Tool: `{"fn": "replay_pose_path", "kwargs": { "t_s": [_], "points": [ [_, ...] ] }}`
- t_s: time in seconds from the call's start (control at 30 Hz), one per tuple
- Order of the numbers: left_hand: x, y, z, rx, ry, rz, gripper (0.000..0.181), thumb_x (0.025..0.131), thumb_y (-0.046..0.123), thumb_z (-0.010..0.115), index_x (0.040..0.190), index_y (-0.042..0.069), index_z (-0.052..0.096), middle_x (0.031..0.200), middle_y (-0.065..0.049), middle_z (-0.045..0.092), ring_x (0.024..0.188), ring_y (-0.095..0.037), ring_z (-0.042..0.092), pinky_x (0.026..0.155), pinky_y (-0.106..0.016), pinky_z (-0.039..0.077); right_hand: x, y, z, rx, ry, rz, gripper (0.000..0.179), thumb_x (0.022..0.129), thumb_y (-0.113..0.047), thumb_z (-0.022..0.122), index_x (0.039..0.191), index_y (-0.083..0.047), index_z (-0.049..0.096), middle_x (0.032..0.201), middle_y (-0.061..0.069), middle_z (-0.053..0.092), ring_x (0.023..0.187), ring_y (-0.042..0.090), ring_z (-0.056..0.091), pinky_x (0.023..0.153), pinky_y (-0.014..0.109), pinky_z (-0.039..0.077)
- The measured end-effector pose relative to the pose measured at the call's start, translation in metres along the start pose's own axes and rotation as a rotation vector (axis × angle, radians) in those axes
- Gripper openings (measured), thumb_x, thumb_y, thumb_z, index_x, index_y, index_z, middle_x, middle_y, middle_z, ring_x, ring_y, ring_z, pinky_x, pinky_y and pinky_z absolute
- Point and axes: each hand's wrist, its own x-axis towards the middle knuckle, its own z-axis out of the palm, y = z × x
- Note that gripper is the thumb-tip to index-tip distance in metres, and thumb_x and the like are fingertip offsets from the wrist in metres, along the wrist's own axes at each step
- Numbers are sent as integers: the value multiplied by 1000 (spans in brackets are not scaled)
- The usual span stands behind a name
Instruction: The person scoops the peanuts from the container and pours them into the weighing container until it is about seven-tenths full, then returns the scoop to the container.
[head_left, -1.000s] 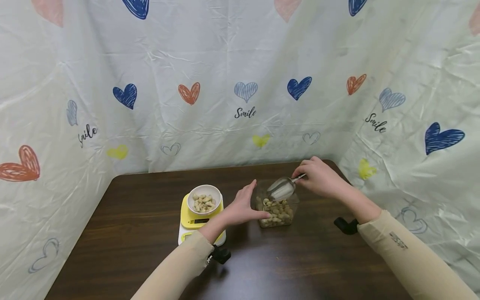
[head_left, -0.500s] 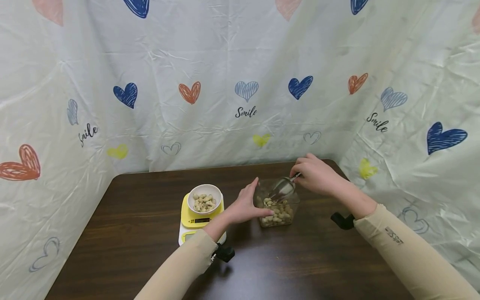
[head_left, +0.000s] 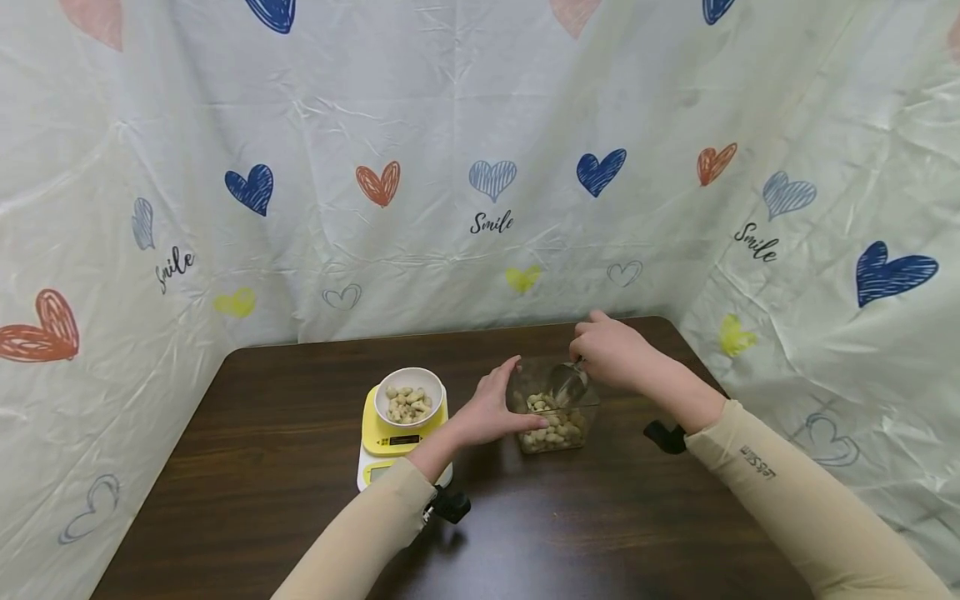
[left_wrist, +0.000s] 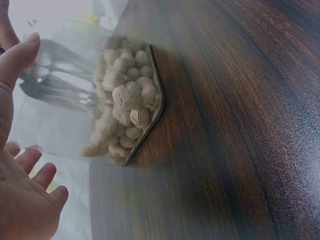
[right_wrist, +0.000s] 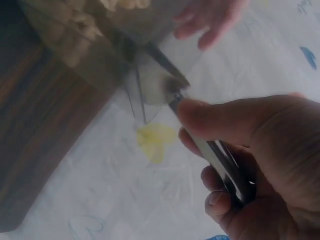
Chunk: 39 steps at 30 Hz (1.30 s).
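Observation:
In the head view a clear plastic container (head_left: 527, 382) of unshelled peanuts (head_left: 555, 432) stands on the table. My left hand (head_left: 495, 412) spans its left side, thumb on the front wall and fingers toward the back; in the left wrist view the thumb overlaps the clear wall (left_wrist: 55, 127). My right hand (head_left: 611, 352) grips the handle of a metal scoop (head_left: 567, 383), whose bowl is tilted down inside the container at the peanuts. The right wrist view shows thumb and fingers wrapped round the scoop handle (right_wrist: 220, 162).
Left of the container, a yellow and white kitchen scale (head_left: 369, 433) bears a white bowl (head_left: 381, 389) with several peanuts (head_left: 409, 407) in it. The dark wooden table (head_left: 292, 450) ends at a white curtain (head_left: 427, 275) printed with hearts.
My right hand has moved left and down, and the scoop has tipped steeper and gone deeper into the container. The left hand's thumb has slid slightly right along the container.

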Motion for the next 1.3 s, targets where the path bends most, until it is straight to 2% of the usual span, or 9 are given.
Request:
{"fn": "replay_pose_path", "kwargs": {
  "t_s": [0.1, 0.37, 0.53, 0.7, 0.93, 1.13, 1.3],
  "points": [
    [0, 1, 0, -6, -4, -2, 111, 83, 54, 82, 165, 26, 14, 160, -1, 34, 151, -34, 20, 113, -55, 32, 2, -1, 1, -18, -7, -4, 19, 89, 4, 71, 93, -12, 81, 90, 3, 64, 81, 23, 45, 73, 37, 44],
    [1, 1, 0, 19, -13, -6, 113, 80, 60, 82, 164, 27, 14, 159, -1, 34, 151, -32, 20, 113, -52, 33, 1, -1, 0, 82, -65, -9, 18, 87, 3, 72, 92, -12, 81, 90, 1, 69, 86, 25, 55, 81, 43, 46],
    [1, 0, 0, 19, -11, -11, 113, 80, 61, 81, 164, 28, 14, 161, -3, 32, 152, -32, 19, 114, -53, 32, -3, 2, 6, 116, -29, 2, 16, 89, 0, 72, 95, -11, 81, 91, 2, 70, 84, 23, 57, 83, 44, 44],
    [1, -2, 1, 24, -6, -23, 114, 79, 62, 81, 164, 29, 13, 161, -2, 32, 152, -30, 19, 113, -53, 33, -13, 6, 18, 153, -20, 42, 8, 91, -9, 77, 98, -11, 81, 94, 2, 71, 86, 22, 62, 87, 48, 43],
    [1, -2, 0, 21, -8, -18, 113, 80, 60, 81, 164, 27, 14, 161, -3, 32, 151, -32, 21, 113, -54, 33, -23, 5, 30, 235, 15, 68, 8, 90, -11, 79, 98, -13, 81, 94, -2, 68, 86, 20, 61, 87, 48, 45],
    [1, -1, 1, 9, -15, -12, 109, 82, 54, 82, 164, 26, 15, 160, -2, 33, 151, -34, 21, 113, -55, 33, -23, -4, 31, 236, 51, 60, 8, 90, -10, 80, 97, -13, 80, 94, -1, 66, 86, 21, 57, 83, 45, 43],
    [2, -2, 1, 19, -12, -7, 109, 83, 53, 82, 164, 25, 16, 158, 0, 35, 150, -32, 23, 113, -54, 33, -23, 0, 34, 261, 60, 78, 8, 90, -11, 79, 98, -14, 80, 95, -2, 66, 87, 21, 58, 87, 47, 43]
  ]
}}
